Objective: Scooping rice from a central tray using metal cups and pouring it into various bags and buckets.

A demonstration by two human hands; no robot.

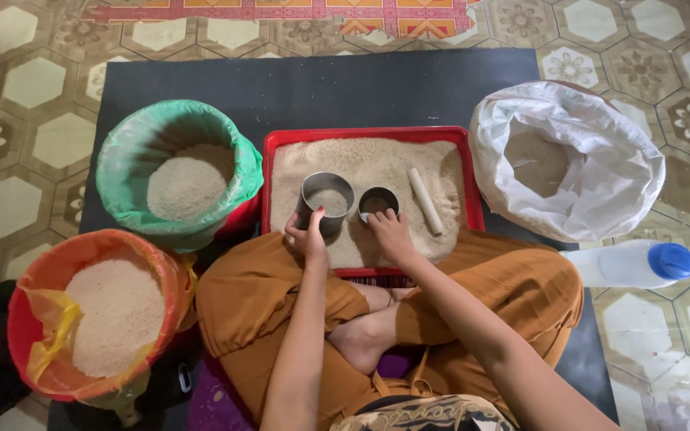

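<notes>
A red tray (271, 160) full of rice lies on the dark mat in front of my crossed legs. Two round metal cups stand in the rice. My left hand (307, 235) grips the near side of the larger metal cup (327, 201), which has some rice inside. My right hand (390, 231) holds the near rim of the smaller metal cup (378, 202). A short pale wooden stick (425, 200) lies on the rice to the right of the cups.
A green-lined bucket (177, 172) of rice stands left of the tray, an orange-lined bucket (93, 315) of rice nearer left. A white sack (576, 156) with grain sits on the right, a white bottle with blue cap (636, 263) below it. Another person's foot shows at the far left.
</notes>
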